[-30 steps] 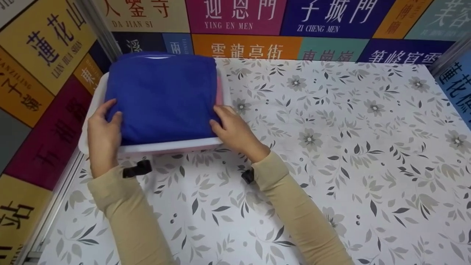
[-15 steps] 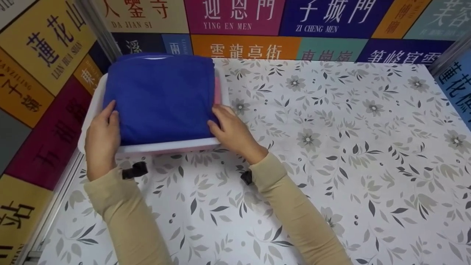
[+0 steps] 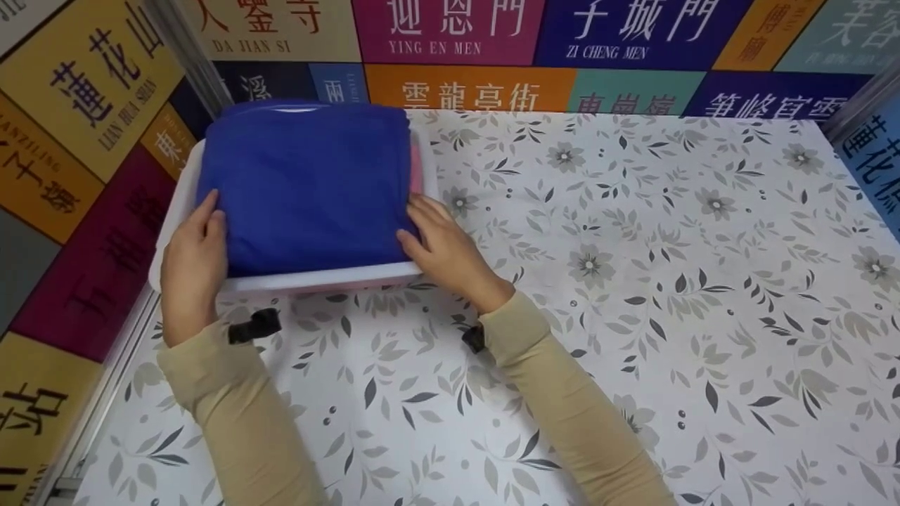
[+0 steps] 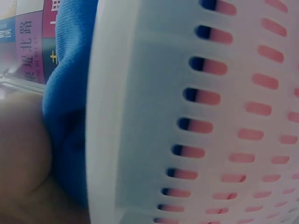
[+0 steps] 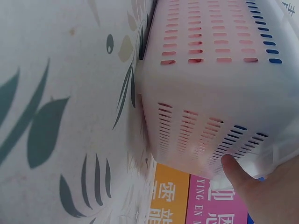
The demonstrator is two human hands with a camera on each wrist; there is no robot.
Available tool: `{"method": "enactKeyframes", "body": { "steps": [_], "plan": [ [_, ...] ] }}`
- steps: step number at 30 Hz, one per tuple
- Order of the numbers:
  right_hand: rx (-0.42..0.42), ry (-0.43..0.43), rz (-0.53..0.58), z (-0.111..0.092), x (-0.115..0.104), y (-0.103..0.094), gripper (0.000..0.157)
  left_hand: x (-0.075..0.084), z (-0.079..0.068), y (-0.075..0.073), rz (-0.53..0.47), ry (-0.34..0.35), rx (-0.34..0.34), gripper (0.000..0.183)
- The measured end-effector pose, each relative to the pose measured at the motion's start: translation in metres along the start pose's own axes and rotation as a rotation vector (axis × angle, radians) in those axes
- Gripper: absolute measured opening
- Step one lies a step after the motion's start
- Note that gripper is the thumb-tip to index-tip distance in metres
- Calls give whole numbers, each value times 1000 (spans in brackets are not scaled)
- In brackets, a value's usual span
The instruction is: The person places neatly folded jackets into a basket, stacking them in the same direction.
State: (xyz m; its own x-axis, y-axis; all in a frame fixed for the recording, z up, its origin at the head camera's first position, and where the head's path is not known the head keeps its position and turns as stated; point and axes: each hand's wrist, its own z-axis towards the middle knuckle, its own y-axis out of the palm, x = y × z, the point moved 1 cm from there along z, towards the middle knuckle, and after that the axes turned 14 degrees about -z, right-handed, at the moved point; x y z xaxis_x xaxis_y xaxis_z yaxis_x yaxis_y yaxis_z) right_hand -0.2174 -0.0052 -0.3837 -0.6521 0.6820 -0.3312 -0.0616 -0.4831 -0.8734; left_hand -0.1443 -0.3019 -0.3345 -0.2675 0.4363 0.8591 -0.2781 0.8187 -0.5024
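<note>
A folded blue cloth (image 3: 309,183) lies on top in a white plastic basket (image 3: 330,277) with slotted walls. Pink material (image 3: 416,165) shows beside the cloth and through the slots. My left hand (image 3: 193,263) rests at the left side, its index finger and thumb against the cloth's edge. At the right side, my right hand (image 3: 453,249) reaches over the rim, with thumb and index finger touching the cloth. In the right wrist view one straight finger (image 5: 236,172) lies along the outside of the slotted wall. Some fingertips are hidden at the cloth's edges.
The basket stands on a table with a white floral cover (image 3: 633,295), at its back left corner. Colourful panels with Chinese lettering (image 3: 471,91) rise behind and to the left. A metal frame edge (image 3: 116,365) runs along the left side.
Both hands stay at the basket's sides. My left hand has shifted slightly left, and the cloth's right edge sits slightly further left, with a bit more pink showing.
</note>
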Motion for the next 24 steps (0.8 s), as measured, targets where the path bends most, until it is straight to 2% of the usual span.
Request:
{"method": "enactKeyframes", "body": {
  "steps": [9, 17, 24],
  "plan": [
    [9, -1, -6, 0, 1, 2, 50, -3, 0, -2, 22, 27, -59, 54],
    [9, 0, 13, -2, 0, 3, 51, -3, -1, -3, -8, 36, -45, 56],
    [34, -31, 46, -2, 1, -2, 54, -2, -4, -3, -53, 50, -3, 58]
  ]
}}
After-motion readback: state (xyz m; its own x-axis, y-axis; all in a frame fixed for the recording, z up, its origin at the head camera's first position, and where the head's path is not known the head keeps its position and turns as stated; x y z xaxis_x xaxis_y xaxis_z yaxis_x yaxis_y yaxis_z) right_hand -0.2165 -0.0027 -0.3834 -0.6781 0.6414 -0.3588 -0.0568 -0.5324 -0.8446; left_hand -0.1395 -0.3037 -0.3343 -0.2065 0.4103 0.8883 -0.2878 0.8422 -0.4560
